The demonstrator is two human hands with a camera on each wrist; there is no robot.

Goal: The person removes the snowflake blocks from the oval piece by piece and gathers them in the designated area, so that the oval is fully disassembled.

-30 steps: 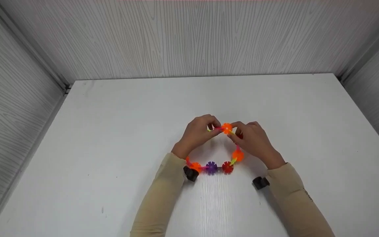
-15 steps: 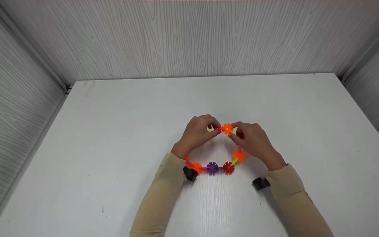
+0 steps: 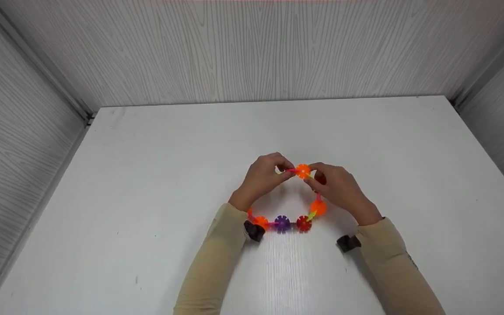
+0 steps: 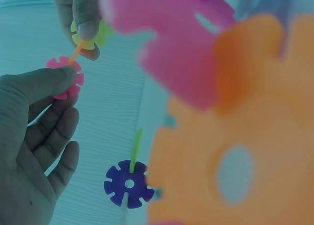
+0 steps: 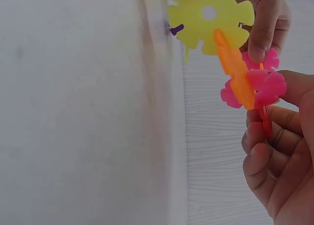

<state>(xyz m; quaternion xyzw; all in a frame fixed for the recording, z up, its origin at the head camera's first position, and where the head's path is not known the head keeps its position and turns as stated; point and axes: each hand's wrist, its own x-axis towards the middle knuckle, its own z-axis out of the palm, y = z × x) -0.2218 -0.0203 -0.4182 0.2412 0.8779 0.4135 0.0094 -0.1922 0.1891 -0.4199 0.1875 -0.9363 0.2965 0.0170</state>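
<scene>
In the head view, slotted plastic snowflake discs form a ring. At its far side my left hand pinches a pink disc between thumb and fingers. Opposite it, my right hand pinches a yellow-green disc. An orange disc sits between them, joined to both at its slots. Nearer the body, the ring runs through an orange disc, a red disc, a purple disc and another orange disc. My hands and left wrist hide other parts of the ring.
The ring is over a white table. Grey wood-grain panels rise behind the table and on both sides. Black wrist cameras jut inward from both beige sleeves; the left one overlaps the ring's near-left part.
Both hands keep their pinch on the discs. The ring and the right hand have shifted very slightly to the right.
</scene>
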